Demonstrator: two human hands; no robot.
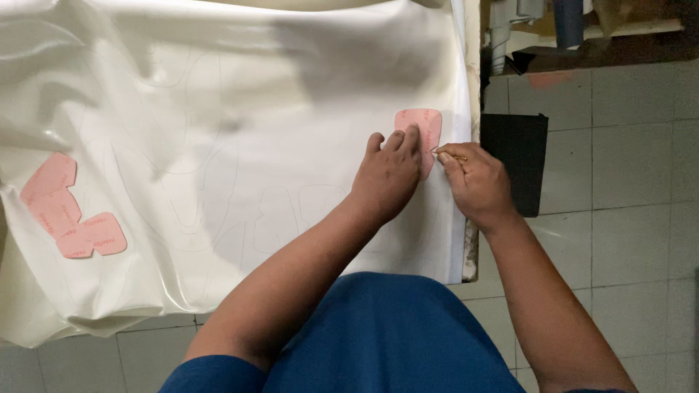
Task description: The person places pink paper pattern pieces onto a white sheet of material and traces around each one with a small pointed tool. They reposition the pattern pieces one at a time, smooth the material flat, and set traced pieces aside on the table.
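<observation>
A glossy white sheet (240, 124) covers the work table, with faint traced outlines on it. Near its right edge lies a pink card template (422, 125). My left hand (389, 175) lies flat on the template's lower part, fingers pressing it to the sheet. My right hand (477, 182) is closed on a thin marking tool (453, 154), whose tip touches the template's right edge. Both forearms reach in from below, over my blue clothing.
Several more pink templates (62, 207) lie stacked at the sheet's left side. The table edge (470, 247) runs just right of my hands. Beyond it are a grey tiled floor (619, 182), a black sheet (518, 156) and clutter at the top right.
</observation>
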